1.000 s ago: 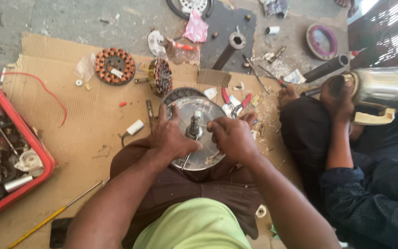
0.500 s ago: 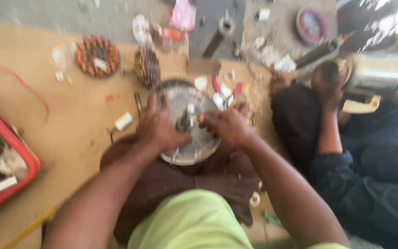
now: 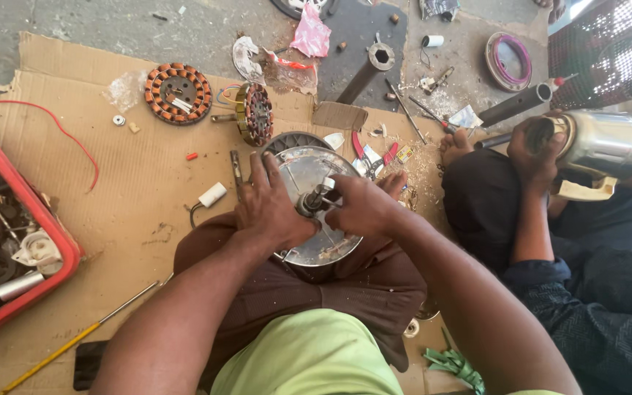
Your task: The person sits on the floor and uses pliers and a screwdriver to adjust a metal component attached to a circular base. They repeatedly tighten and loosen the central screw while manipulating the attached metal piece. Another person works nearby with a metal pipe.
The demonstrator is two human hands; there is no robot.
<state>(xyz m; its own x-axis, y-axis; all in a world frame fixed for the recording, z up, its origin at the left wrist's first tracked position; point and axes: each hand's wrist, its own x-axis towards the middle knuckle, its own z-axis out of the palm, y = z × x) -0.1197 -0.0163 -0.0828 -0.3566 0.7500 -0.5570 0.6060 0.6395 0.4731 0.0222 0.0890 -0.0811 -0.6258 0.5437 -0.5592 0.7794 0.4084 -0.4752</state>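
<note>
A round silver motor housing rests on my lap, its central shaft pointing up. My left hand lies flat on the housing's left side and grips its rim. My right hand is closed around the shaft from the right. A second dark cover shows just behind the housing. My forearms hide the housing's near edge.
A copper-wound stator and a rotor lie on the cardboard. A red tray of parts stands at left. Red-handled pliers and a yellow screwdriver lie nearby. At right another person's hand holds a shiny metal cylinder.
The view shook and blurred, then steadied. My hands have stayed on the housing and shaft, with my right hand shifted slightly around the shaft.
</note>
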